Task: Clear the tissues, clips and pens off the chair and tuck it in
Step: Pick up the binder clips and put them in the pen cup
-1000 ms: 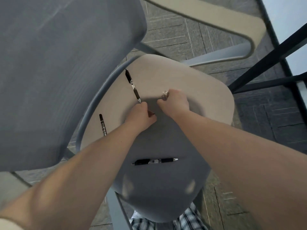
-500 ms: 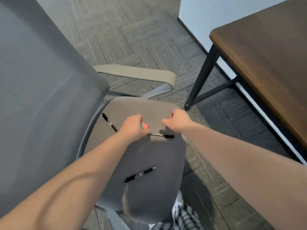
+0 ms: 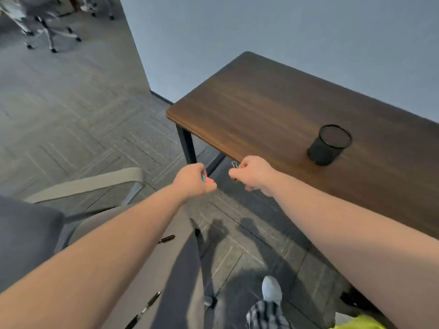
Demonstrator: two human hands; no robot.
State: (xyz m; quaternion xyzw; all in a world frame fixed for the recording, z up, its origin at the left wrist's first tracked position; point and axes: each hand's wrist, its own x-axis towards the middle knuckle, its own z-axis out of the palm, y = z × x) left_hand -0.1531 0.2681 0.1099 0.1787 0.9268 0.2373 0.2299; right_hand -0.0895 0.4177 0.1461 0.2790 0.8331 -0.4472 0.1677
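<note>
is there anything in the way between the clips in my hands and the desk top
Nothing visible. The right hand, with a binder clip, is already at the desk edge; the left hand, holding coloured clips, has only open floor before it. The near desk surface is bare; the mesh pen cup stands further right.

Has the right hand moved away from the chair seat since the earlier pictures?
Yes. The right hand, closed on a binder clip, was over the chair seat before; now it is off it, at the wooden desk edge.
</note>
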